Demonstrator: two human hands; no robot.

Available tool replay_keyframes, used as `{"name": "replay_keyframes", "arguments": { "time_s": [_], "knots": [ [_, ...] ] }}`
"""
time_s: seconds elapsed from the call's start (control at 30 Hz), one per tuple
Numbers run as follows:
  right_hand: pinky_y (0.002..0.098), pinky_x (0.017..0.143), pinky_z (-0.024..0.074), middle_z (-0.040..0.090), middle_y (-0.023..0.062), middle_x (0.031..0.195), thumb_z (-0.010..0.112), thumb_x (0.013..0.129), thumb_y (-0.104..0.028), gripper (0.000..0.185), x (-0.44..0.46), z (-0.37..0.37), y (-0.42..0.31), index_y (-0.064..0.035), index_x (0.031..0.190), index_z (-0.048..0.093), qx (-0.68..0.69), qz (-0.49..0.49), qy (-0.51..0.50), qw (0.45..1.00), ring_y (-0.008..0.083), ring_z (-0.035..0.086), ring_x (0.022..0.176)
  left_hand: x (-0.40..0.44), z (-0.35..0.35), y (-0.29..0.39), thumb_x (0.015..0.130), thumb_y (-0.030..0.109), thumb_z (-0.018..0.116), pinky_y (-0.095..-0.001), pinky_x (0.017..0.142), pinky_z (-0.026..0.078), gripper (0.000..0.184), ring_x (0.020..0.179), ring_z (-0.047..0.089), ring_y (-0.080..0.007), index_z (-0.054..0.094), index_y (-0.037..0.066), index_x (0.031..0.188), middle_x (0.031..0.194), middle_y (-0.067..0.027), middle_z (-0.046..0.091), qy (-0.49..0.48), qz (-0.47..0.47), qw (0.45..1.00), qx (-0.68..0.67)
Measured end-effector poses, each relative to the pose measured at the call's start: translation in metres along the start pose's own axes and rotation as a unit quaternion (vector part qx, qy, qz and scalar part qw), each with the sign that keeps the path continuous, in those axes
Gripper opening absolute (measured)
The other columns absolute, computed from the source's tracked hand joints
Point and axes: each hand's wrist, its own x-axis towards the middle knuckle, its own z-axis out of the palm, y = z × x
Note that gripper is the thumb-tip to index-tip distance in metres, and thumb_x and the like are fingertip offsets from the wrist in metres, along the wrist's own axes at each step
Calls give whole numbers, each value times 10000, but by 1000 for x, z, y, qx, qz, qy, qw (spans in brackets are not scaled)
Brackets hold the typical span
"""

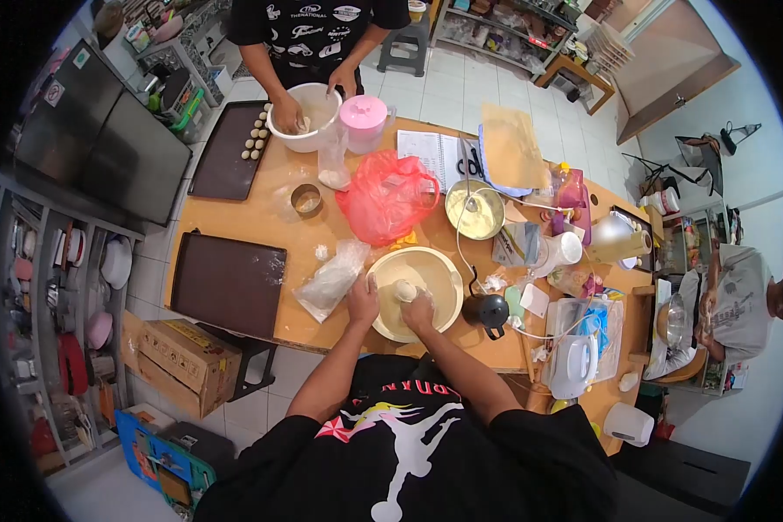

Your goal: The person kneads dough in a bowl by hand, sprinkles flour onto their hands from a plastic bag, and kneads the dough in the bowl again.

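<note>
A cream-coloured bowl (451, 270) stands in front of me at the table's near edge. My left hand (363, 300) grips its left rim. Inside the bowl, my right hand (418, 311) has its fingers closed on a pale lump of dough (404, 291). Left of the bowl, close to my left hand, lies a clear plastic bag of white powder (332, 280). A crumpled red plastic bag (383, 198) sits just beyond the bowl, and a black lidded jug (485, 311) is right of it.
Across the table (235, 217), another person works in a white bowl (309, 143) beside a tray (226, 152) with several dough balls. A second dark tray (228, 283) lies at left. A metal bowl of yellow mixture (475, 213) and a white mixer (572, 365) are at right. Another person stands far right.
</note>
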Motion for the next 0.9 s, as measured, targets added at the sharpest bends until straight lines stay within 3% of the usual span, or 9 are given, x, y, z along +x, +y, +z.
{"name": "replay_keyframes", "arguments": {
  "time_s": [0.13, 0.2, 0.3, 0.4, 0.47, 0.53, 0.6, 0.7, 0.9],
  "knots": [
    [498, 961, 411, 561, 296, 1137, 693, 727, -218, 576, -10, -28, -15, -20, 1237, 513, -54, -81, -34, 995, 470, 500, 1120, 4, -3, -2, 973, 309, 452, -537, 809, 415, 367, 920, 551, -481, 574, -36, 994, 922, -288, 606, -88, -64, 994, 29],
    [520, 980, 390, 533, 326, 1166, 694, 738, -252, 629, -23, -55, -32, -47, 1292, 477, -57, -96, -69, 991, 510, 451, 1160, 2, 0, -6, 973, 317, 453, -538, 815, 412, 368, 927, 551, -478, 567, -33, 993, 926, -286, 604, -70, -39, 997, 15],
    [518, 1010, 372, 354, 388, 1342, 669, 793, -314, 618, -30, -71, -44, -122, 1350, 481, -8, -85, -82, 993, 562, 363, 1224, 2, 8, -14, 973, 323, 452, -536, 816, 410, 362, 921, 552, -474, 558, -23, 964, 914, -282, 600, -30, -6, 999, 16],
    [503, 1060, 326, 326, 386, 1375, 627, 838, -296, 561, -22, -62, -34, -203, 1372, 484, -75, -177, -88, 977, 554, 312, 1276, 1, 7, -15, 973, 326, 451, -534, 805, 411, 354, 908, 552, -469, 551, -11, 928, 894, -276, 595, -34, -12, 999, 16],
    [509, 1016, 369, 439, 282, 1312, 613, 824, -230, 500, -33, -83, -57, -169, 1312, 527, -239, -228, 8, 944, 491, 395, 1222, 1, 8, -16, 972, 327, 452, -536, 793, 411, 351, 894, 554, -467, 549, -5, 912, 876, -270, 594, -35, -18, 999, 17],
    [502, 996, 393, 490, 236, 1282, 627, 803, -204, 465, -32, -86, -65, -147, 1261, 569, -257, -278, 48, 924, 444, 441, 1201, 2, 12, -20, 971, 326, 454, -540, 778, 409, 348, 874, 556, -466, 547, -2, 903, 851, -262, 594, -22, -12, 999, 25],
    [482, 1000, 398, 481, 250, 1285, 668, 774, -216, 455, -19, -72, -55, -137, 1218, 610, -137, -324, 31, 936, 413, 449, 1211, 1, 11, -20, 971, 324, 455, -541, 762, 410, 345, 858, 557, -465, 544, 0, 893, 833, -258, 594, -28, -8, 999, 23],
    [472, 938, 439, 522, 193, 1225, 699, 736, -220, 448, -17, -51, -39, -107, 1159, 604, -178, -374, 33, 910, 373, 499, 1147, 1, 12, -21, 970, 318, 457, -539, 744, 413, 339, 842, 557, -466, 537, 2, 877, 817, -258, 591, -28, 4, 999, 18],
    [481, 775, 496, 604, 203, 1078, 677, 790, -427, 476, 17, -31, -25, -117, 1133, 562, -109, -201, -35, 973, 375, 618, 927, 0, 3, -9, 969, 313, 458, -537, 733, 412, 336, 837, 551, -476, 522, -1, 866, 814, -270, 581, -35, -2, 999, 28]
  ]
}}
